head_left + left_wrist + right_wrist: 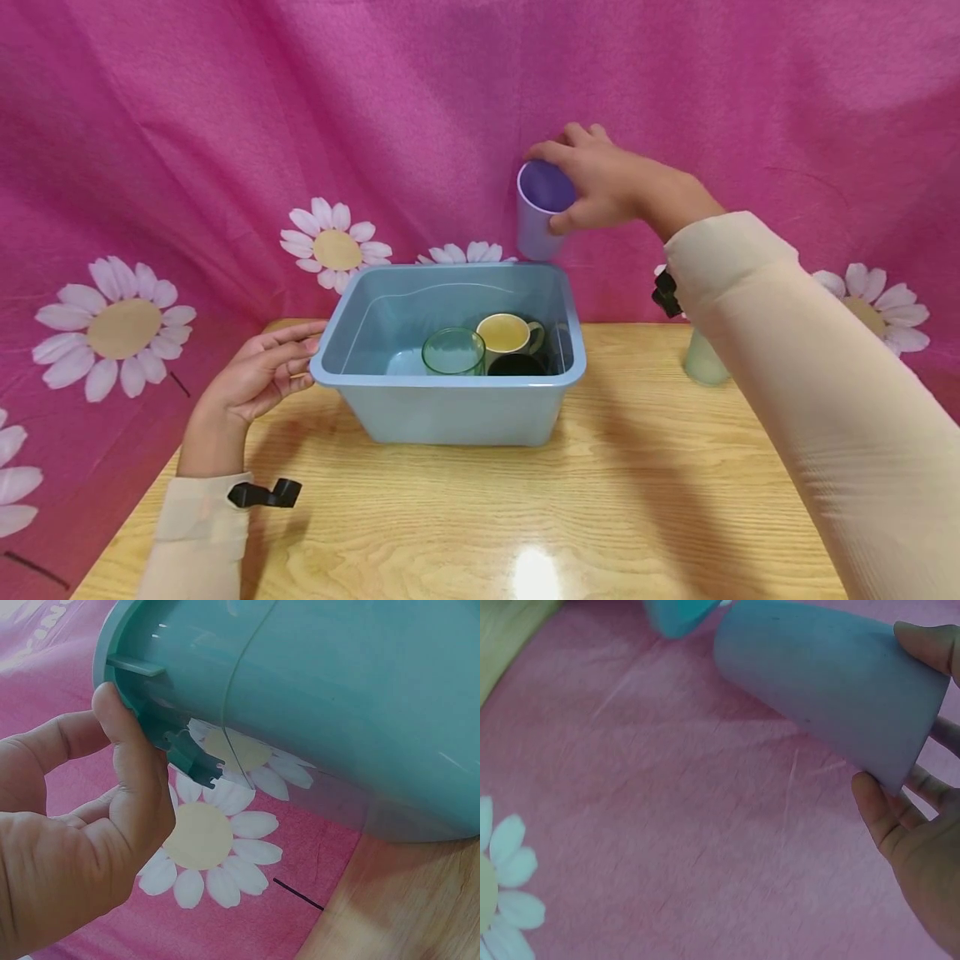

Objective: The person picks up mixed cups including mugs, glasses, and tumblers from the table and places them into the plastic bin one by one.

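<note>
My right hand (603, 183) grips a purple cup (538, 229) by its rim, mouth up, over the back right corner of a blue plastic tub (450, 408). In the right wrist view the cup (832, 682) lies across the top, with thumb and fingers at its wide end. My left hand (262, 371) holds the tub's left rim; the left wrist view shows its fingers (139, 765) curled at the rim's underside. Inside the tub are a green glass (453, 354), a yellow mug (504, 333) and a dark cup (517, 365), whose lower parts the front wall hides.
A pale green cup (705, 360) stands on the wooden table (450, 517) to the right, partly hidden behind my right sleeve. A pink curtain (420, 100) with white daisies hangs right behind the table and along its left side.
</note>
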A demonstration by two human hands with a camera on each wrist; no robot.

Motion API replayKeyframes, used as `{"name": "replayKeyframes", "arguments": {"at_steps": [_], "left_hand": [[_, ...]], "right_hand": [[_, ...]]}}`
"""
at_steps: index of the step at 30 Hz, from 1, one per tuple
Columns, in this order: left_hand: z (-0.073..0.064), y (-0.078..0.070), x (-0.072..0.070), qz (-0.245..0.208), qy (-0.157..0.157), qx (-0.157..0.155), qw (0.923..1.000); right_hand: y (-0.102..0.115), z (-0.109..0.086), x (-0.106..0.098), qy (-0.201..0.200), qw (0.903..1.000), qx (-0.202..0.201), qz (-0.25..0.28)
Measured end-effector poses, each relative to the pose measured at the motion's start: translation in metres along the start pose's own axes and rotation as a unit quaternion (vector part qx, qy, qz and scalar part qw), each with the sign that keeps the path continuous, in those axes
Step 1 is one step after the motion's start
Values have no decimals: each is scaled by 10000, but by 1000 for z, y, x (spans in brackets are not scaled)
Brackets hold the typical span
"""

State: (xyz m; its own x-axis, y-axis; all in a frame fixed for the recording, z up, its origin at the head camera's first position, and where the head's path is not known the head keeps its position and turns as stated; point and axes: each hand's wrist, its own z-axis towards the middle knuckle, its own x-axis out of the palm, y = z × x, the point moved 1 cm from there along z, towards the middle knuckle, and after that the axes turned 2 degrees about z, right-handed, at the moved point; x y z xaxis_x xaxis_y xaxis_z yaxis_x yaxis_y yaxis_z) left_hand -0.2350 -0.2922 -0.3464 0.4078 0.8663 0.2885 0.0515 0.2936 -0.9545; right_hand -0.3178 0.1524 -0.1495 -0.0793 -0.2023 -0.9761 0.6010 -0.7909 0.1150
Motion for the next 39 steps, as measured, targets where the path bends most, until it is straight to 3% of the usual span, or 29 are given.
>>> {"name": "replayKeyframes", "arguments": {"at_steps": [12, 28, 39], "left_hand": [[0, -1, 1, 78, -19, 35, 10000], [1, -1, 5, 4, -66, -21, 10000], [1, -1, 6, 38, -47, -21, 10000]], "right_hand": [[25, 17, 12, 83, 9996, -142, 208], [41, 35, 40, 211, 9985, -362, 365], [57, 40, 45, 328, 9972, -583, 320]]}}
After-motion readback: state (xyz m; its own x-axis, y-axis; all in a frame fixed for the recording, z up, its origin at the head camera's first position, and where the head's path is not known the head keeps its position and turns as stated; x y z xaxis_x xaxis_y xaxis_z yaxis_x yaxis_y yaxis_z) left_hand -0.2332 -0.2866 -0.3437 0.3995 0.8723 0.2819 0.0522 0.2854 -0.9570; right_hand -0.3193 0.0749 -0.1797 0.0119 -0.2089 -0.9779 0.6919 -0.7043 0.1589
